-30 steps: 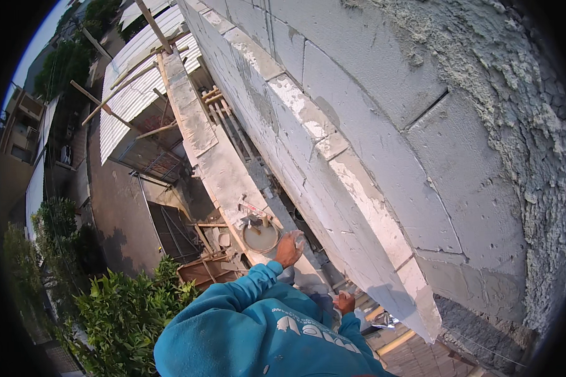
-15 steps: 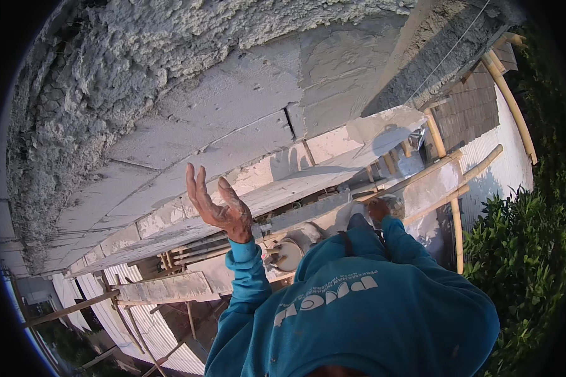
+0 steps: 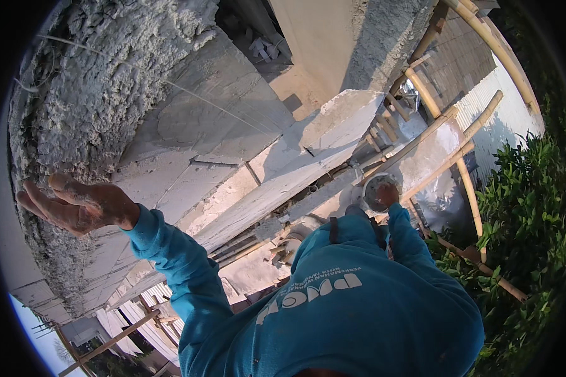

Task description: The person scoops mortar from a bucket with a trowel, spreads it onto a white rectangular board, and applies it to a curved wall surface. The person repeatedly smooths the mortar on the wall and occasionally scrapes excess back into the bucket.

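Observation:
My left hand is raised at the left, in front of the rough grey plastered wall. Its fingers are stretched out with the thumb apart, nothing in them, and the skin is dusted with grey. I cannot tell if the fingertips touch the wall. On the right, lower down, my right hand is over the mouth of a round grey bucket. The fingers there are dark and partly hidden, so whether they grip the bucket or something inside does not show. Pale blocks form the wall's lower part.
Thin string crosses the wall. A block ledge juts out between me and the wall. Bamboo poles and planks surround a stained board at right. Leafy bushes grow at the far right.
My left hand has swung left and out toward the rough plaster, staying open. The view has turned, showing an opening at the top. The right hand now lies over the bucket's mouth.

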`<state>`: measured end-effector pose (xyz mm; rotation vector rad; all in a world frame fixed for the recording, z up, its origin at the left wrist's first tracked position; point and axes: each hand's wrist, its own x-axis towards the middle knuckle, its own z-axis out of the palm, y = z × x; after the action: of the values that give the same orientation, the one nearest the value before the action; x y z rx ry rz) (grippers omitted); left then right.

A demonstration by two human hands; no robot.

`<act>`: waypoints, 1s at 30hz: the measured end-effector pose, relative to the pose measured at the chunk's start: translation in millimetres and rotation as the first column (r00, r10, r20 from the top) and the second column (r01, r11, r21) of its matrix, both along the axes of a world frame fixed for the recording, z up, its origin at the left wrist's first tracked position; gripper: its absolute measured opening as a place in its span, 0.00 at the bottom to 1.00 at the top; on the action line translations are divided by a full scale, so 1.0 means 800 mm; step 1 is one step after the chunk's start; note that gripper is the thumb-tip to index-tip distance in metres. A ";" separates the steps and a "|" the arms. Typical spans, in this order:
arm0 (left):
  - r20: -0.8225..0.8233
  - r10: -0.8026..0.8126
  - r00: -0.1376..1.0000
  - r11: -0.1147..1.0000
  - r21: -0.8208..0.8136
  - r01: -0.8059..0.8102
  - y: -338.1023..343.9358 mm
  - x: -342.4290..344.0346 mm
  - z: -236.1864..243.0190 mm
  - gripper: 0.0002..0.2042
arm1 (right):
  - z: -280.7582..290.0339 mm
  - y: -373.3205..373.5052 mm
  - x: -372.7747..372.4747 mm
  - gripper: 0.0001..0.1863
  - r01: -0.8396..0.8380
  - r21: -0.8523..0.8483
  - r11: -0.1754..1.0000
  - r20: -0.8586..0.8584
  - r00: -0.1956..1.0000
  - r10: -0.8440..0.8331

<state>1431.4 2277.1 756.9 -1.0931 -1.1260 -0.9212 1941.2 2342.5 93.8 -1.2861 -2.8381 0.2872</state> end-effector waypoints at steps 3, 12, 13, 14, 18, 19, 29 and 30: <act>-0.008 -0.028 1.000 0.999 0.028 0.029 0.037 0.000 0.008 0.29 | 0.029 0.050 0.009 0.09 0.110 -0.324 0.940 -0.354 0.907 -0.228; 0.020 0.091 0.996 0.991 0.093 -0.092 0.036 -0.001 0.009 0.27 | 0.151 0.166 -0.076 0.24 0.069 -0.917 0.393 -0.345 0.355 -0.869; 0.024 0.065 0.998 0.993 0.100 -0.067 0.042 -0.003 0.003 0.26 | 0.155 0.175 -0.079 0.25 0.062 -0.914 0.400 -0.361 0.323 -0.875; 0.028 0.041 0.999 0.993 0.106 -0.044 0.048 -0.006 -0.002 0.24 | 0.158 0.183 -0.085 0.25 0.054 -0.928 0.370 -0.341 0.285 -0.896; 0.031 0.076 0.997 0.993 0.087 -0.079 0.043 0.011 0.007 0.21 | 0.155 0.170 -0.117 0.24 -0.065 -0.884 0.463 -0.465 0.222 -0.857; 0.032 0.079 0.996 0.994 0.079 -0.081 0.040 0.015 0.015 0.21 | 0.153 0.163 -0.127 0.23 -0.076 -0.891 0.447 -0.453 0.210 -0.867; -0.085 -0.314 0.946 0.947 -0.092 0.306 0.054 0.122 0.120 0.35 | 0.088 0.105 -0.094 0.21 -0.136 -0.941 0.310 -0.320 0.057 -0.946; -0.108 -0.371 0.922 0.925 -0.136 0.356 0.061 0.128 0.135 0.35 | 0.092 0.107 -0.088 0.21 -0.111 -0.952 0.287 -0.294 0.053 -0.954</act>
<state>1533.7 2325.9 864.9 -1.4698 -0.8886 -1.0637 1870.8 2428.4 167.7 -1.3394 -0.7840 1.8097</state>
